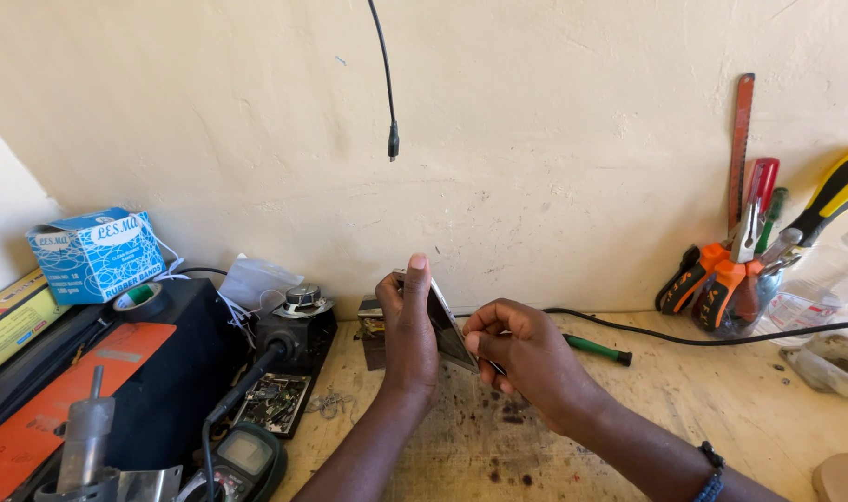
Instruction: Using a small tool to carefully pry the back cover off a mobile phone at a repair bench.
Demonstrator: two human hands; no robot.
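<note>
Worktop [684,409]: pale wood with dark stains.
Left side: a blue cardboard box [97,253], a roll of green tape [141,297], a multimeter [245,457].
Right side: a clear jar of tools [742,296], a green-handled screwdriver [597,350] lying beside a black cable [721,339].
Wall: a hanging black cable end [392,139].
</note>
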